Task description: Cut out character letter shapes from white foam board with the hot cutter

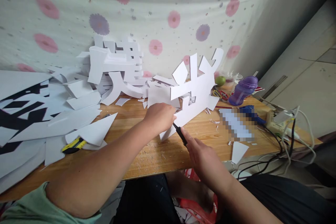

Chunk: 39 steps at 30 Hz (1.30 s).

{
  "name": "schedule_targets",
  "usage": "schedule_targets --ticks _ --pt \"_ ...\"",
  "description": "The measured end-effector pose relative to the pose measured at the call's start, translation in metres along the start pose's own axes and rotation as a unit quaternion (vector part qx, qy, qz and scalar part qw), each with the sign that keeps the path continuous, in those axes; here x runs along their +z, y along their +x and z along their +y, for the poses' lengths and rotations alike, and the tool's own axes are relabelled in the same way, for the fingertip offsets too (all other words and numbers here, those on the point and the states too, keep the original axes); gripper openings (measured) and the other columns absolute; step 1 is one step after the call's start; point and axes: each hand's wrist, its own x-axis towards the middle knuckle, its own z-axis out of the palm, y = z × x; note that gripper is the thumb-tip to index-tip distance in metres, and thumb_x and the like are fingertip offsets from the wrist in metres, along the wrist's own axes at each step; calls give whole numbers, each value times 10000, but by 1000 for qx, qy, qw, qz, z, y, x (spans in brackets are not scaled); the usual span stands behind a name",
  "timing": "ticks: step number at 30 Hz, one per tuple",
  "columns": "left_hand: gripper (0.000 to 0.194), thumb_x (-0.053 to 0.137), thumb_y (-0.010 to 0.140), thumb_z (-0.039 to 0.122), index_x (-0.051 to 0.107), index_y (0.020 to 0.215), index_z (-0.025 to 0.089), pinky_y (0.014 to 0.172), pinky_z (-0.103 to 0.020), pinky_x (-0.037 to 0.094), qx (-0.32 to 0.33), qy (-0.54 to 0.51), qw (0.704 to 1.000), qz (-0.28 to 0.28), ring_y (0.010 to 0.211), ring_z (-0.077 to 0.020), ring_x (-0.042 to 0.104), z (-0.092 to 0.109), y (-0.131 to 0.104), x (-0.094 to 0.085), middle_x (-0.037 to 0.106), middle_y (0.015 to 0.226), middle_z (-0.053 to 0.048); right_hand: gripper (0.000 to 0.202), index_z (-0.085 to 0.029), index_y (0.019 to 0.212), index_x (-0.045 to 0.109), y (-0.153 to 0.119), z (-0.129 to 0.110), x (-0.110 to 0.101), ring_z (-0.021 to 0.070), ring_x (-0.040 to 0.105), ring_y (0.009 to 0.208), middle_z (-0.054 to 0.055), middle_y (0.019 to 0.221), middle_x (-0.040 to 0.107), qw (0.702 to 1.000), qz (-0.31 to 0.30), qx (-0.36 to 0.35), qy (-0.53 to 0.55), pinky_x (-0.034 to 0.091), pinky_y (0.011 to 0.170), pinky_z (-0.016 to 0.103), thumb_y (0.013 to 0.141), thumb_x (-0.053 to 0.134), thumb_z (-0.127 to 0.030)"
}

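A large white foam board cutout (pixel 199 98), with jagged arms and notches, stands tilted on the wooden table. My left hand (pixel 160 116) is closed at its lower left edge and grips it there; the fingertips are mostly hidden behind the hand. In my right hand (pixel 202 152) is a slim black-handled craft knife (pixel 181 135), pointing up and left. Its tip is beside my left thumb, close to the board's edge, and the blade hardly shows. Below both hands, the lower corner of the cutout rests on the table.
White foam cutouts (pixel 112 59) are piled at the back; sheets and offcuts (pixel 60 122) cover the left. A yellow utility knife (pixel 74 145) lies there. On the right are scissors (pixel 222 95), a purple bottle (pixel 243 90), a green fruit (pixel 219 81), a power strip (pixel 278 122) and tangled cables.
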Motion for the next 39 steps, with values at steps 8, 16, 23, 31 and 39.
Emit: schedule_targets --ticks 8,16,23,31,39 --pt "249 507 889 303 716 869 170 609 -341 442 5 81 997 -18 788 -313 676 14 -4 -7 711 806 -127 678 -267 1555 228 -7 -1 8 236 709 682 68 884 673 981 -42 0 -189 441 525 280 927 426 -104" --pt "239 506 888 305 708 873 179 599 -321 407 10 92 996 -8 812 -299 676 18 -6 -5 714 835 -113 830 -220 1571 138 -11 -3 6 254 713 729 86 955 669 976 -70 -2 -204 464 547 302 848 520 -73" --pt "245 519 892 351 676 791 192 590 -301 344 -1 16 1000 14 778 -249 639 6 -8 -3 704 803 -68 630 -312 1557 194 -15 14 1 234 712 705 46 887 660 984 -5 -28 -175 411 529 286 975 391 -168" --pt "228 528 888 351 613 746 194 601 -277 309 0 -113 994 -1 706 -180 567 -16 -27 9 661 752 -7 779 -321 1561 139 -29 11 -21 256 720 728 49 908 667 983 -87 -51 -154 436 541 292 896 474 -92" --pt "301 451 970 316 574 742 162 618 -268 397 -2 -192 981 -27 686 -148 571 -44 -35 55 597 712 4 770 -276 1555 220 -35 21 -2 222 719 709 67 892 704 994 -34 -83 -67 524 613 289 855 457 -57"
